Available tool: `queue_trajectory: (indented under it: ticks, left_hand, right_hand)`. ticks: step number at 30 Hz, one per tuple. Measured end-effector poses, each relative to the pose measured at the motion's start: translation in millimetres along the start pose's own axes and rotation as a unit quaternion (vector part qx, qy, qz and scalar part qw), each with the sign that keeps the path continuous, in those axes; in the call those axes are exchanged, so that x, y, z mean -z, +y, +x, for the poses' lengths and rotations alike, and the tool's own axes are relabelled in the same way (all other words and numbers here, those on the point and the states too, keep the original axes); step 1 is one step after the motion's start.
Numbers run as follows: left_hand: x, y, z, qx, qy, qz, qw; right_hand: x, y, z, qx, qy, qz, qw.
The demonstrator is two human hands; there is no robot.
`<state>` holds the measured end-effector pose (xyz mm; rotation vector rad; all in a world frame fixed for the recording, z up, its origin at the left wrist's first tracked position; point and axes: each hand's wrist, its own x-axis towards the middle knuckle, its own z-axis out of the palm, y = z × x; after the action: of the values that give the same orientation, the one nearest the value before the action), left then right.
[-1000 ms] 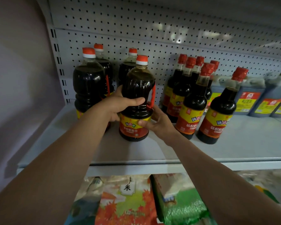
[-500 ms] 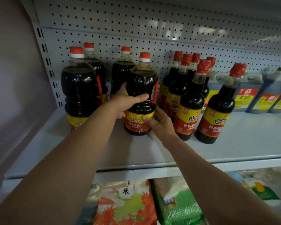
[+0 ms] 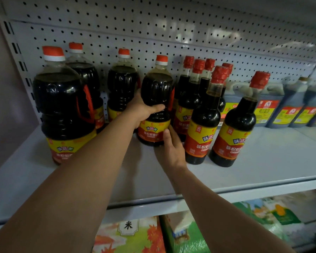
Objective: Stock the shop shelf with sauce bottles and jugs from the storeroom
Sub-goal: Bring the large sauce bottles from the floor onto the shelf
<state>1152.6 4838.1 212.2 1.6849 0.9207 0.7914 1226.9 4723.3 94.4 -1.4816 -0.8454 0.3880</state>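
On the shelf (image 3: 263, 167), about midway back, stands the jug (image 3: 156, 99) being placed, its base down on the shelf board between another jug (image 3: 122, 84) on its left and a cluster of slim bottles (image 3: 195, 99) on its right. The left hand (image 3: 144, 111) wraps the jug's waist, thumb across the front and fingers out of sight behind, so its grip is clamped on the jug. The right hand (image 3: 172, 148) lies low at the jug's near right side, fingers fairly straight, with the thumb touching the label edge; its grip looks apart, steadying or nudging and not holding.

The two-handed hold seems suited to a heavy, full jug: one hand takes the weight at the narrow waist, where a hand fits round it, while the other guides the base. The label faces out toward the aisle, probably on purpose for shoppers.

Two more jugs stand at the left, the big near one (image 3: 64, 106) and one (image 3: 84, 73) behind it by the pegboard (image 3: 171, 30). Two slim bottles (image 3: 239, 121) stand nearer the front edge, and blue-grey jugs (image 3: 288, 105) line the far right. Below, bags of rice (image 3: 131, 234) fill the lower shelf.

The jug appears nearly seated; squaring it with its neighbours is likely what remains.
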Motion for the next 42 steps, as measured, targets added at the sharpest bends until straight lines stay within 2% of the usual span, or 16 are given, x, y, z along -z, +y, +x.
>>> queue_trajectory:
  ticks: [3, 6, 9, 11, 15, 17, 21, 25, 29, 33, 35, 37, 40, 42]
  left_hand:
    - [1, 2, 11, 0.02, -0.014, 0.05, 0.998]
    - [4, 11, 18, 0.029, -0.014, 0.145, 0.989]
    - [2, 17, 23, 0.004, 0.031, 0.293, 0.956]
    - [-1, 19, 23, 0.01, 0.052, 0.321, 0.946]
    - [-4, 21, 22, 0.042, 0.066, 0.293, 0.953]
    - [-6, 14, 21, 0.042, 0.073, 0.223, 0.971]
    - [-14, -24, 8, -0.046, 0.117, 0.103, 0.987]
    - [-18, -72, -14, -0.114, 0.131, 0.037, 0.984]
    - [-32, -95, -37, -0.116, 0.123, 0.027, 0.985]
    - [-41, -102, -46, -0.127, 0.113, 0.032, 0.985]
    - [-41, -101, -46, -0.119, 0.096, 0.05, 0.987]
    - [-42, -100, -43, -0.09, 0.059, 0.079, 0.991]
    - [-47, -94, -34, -0.006, 0.005, 0.097, 0.995]
    - [-50, -89, -31, 0.015, -0.016, 0.144, 0.989]
  right_hand:
    - [4, -5, 0, 0.009, 0.012, -0.02, 1.0]
    - [6, -6, 0, -0.006, 0.009, -0.02, 1.0]
    - [9, -5, -1, -0.026, -0.01, -0.029, 0.999]
    - [10, -7, -1, -0.047, -0.018, -0.032, 0.998]
    - [10, -9, -1, -0.068, -0.03, -0.022, 0.997]
    - [11, -9, -2, -0.065, -0.031, -0.015, 0.997]
    - [6, 0, 2, -0.03, -0.026, -0.069, 0.997]
    - [5, 5, 5, -0.035, -0.036, -0.033, 0.998]
    - [6, 0, 3, -0.017, -0.034, 0.003, 0.999]
    - [-3, -4, 4, -0.043, -0.041, 0.018, 0.998]
    - [-5, -8, 12, -0.11, -0.041, 0.139, 0.983]
    - [-1, -18, 20, -0.165, -0.072, 0.223, 0.958]
    - [5, -20, 32, -0.177, -0.119, 0.208, 0.955]
    - [4, -17, 35, -0.184, -0.137, 0.196, 0.954]
